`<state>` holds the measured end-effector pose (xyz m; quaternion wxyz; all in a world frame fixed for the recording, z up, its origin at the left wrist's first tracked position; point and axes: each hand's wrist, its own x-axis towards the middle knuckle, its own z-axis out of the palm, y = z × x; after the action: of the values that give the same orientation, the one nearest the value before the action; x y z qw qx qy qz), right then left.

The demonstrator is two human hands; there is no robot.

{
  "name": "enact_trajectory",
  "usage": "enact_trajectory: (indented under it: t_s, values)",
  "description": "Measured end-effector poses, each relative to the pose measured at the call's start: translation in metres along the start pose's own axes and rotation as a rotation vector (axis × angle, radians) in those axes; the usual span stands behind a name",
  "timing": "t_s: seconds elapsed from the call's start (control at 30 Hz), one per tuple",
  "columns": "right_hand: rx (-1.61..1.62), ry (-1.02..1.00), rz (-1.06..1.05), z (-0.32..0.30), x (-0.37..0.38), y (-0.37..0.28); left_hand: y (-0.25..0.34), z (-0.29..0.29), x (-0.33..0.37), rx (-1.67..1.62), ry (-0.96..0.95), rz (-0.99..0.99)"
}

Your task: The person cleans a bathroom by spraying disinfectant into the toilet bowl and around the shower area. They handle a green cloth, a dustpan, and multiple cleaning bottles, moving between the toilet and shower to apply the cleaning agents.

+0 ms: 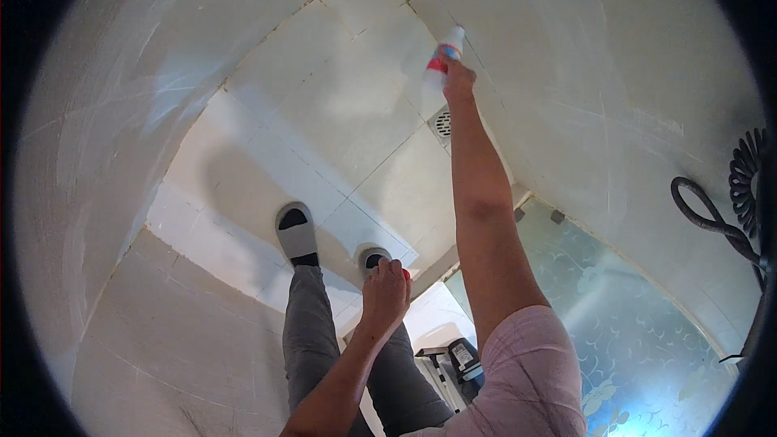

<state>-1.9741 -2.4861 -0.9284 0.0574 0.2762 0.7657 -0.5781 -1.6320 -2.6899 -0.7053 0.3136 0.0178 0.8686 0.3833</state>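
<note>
My right arm reaches far forward toward the tiled wall on the right. In my right hand (459, 79) is a white squeeze bottle (435, 73) with a red and blue label, tilted so that its narrow white tip points up and away, close to the foot of the wall. The bottle's lower end is blurred. My left hand (384, 291) is closed in front of my legs. A bit of a small red cap (406, 274) shows at its fingers, mostly hidden by them.
Below the bottle, a square metal floor drain (441, 124) sits in the pale tile floor (324, 121). My feet wear grey slippers (297, 236). A frosted glass panel (639, 291) stands right, below a black coiled hose (745, 182). A black-and-white object (463, 358) lies beside my legs.
</note>
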Motion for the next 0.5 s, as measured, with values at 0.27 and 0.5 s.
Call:
enact_trajectory:
  t_s: [0.27, 0.5]
  values:
    - [0.172, 0.49, 0.267, 0.047, -0.035, -0.032, -0.005, 0.003, 0.001, -0.005, -0.014, -0.027]
    - [0.246, 0.559, 0.319, -0.005, -0.052, -0.012, 0.001, 0.004, 0.0, -0.074, -0.071, -0.066]
